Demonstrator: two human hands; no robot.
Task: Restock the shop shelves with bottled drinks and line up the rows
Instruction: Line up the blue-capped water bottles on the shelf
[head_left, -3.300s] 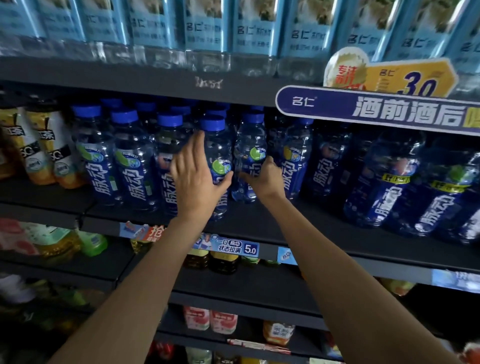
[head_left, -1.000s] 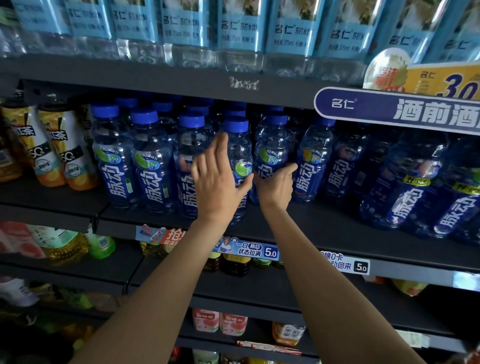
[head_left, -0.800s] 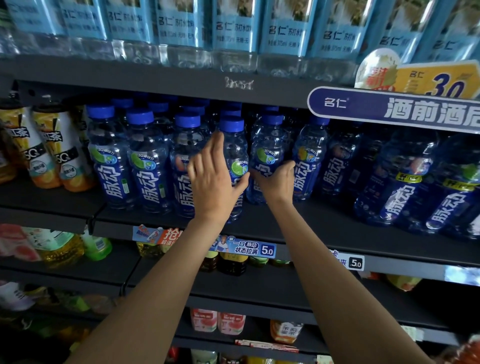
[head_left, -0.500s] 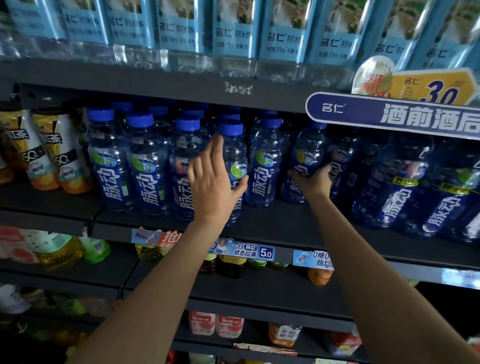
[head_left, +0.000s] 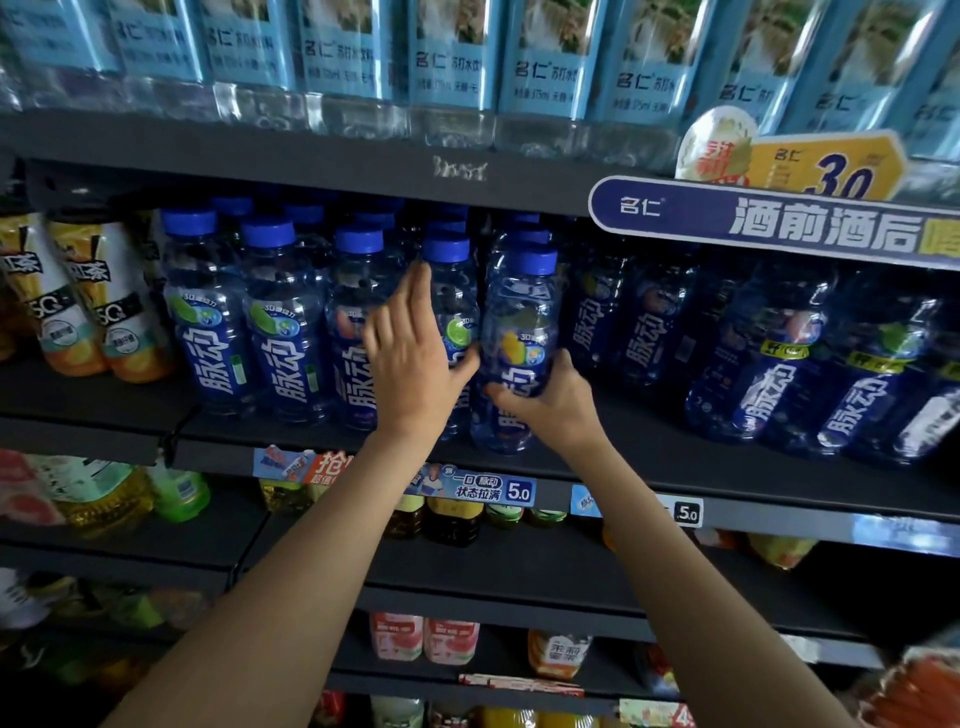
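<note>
Blue-capped bottles are crowding the dark middle shelf (head_left: 649, 467) at frame centre, and the right hand (head_left: 550, 402) is gripping one blue bottle (head_left: 519, 332) low on its body at the shelf's front edge. The left hand (head_left: 415, 358) is resting flat, fingers straight, against the neighbouring bottle (head_left: 454, 312) just left. Orange tea bottles (head_left: 98, 306) are standing at far left, and a purple banner (head_left: 779, 223) is hanging upper right.

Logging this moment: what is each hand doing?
Left hand: open, flat against a blue-capped bottle.
Right hand: closed around the yellow-fruit bottle.
</note>
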